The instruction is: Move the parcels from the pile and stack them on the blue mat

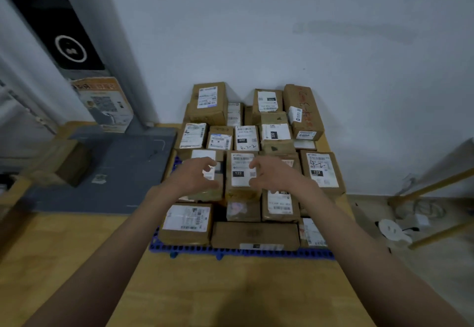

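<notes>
Left hand [197, 175]: fingers loosely curved, empty, above the brown cardboard parcel labelled 122 [242, 174].
Right hand [273, 174]: same, empty.
Blue plastic mat [230, 251]: under parcels.

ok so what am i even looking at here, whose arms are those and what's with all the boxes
There is no machine here. This is one picture from a wide-angle camera worn on a person's head, looking forward and down, so the two bare arms reaching in from the bottom are that person's own.

Ahead of them, cardboard parcels with white shipping labels are packed close together, some stacked on others, on a blue mat that lies on a wooden floor against a pale wall.

The left hand and right hand hover on either side of one labelled parcel in the middle of the stack, marked 122. Their fingers are loosely curled, and neither hand holds anything.

To the left lies a grey floor mat.
</notes>
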Tool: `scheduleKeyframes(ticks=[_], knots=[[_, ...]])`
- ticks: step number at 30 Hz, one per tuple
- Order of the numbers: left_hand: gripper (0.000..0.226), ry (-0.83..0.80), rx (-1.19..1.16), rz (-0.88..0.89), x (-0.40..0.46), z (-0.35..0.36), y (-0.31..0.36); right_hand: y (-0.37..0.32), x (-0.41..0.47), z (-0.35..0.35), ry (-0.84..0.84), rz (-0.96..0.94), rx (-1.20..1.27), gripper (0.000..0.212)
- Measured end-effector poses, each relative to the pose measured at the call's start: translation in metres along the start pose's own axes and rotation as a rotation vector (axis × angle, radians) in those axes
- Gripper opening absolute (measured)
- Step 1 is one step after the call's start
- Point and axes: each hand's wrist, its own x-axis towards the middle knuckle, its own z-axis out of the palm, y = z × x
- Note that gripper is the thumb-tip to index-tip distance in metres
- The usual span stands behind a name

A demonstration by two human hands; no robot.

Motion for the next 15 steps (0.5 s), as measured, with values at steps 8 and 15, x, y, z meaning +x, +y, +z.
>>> scheduleKeyframes(ticks=[8, 15], knots=[[0.064, 0.015, -0.017, -0.120, -0.105, -0.029, -0.084, -0.094, -0.012, 0.066, -0.137, -0.118, -0.088, 0.050], [0.063, 0.115, -0.071, -0.230, -0.203, -0.035, -0.156, -0.173, -0.031, 0.135, -0.222, -0.194, -0.100, 0.049]])
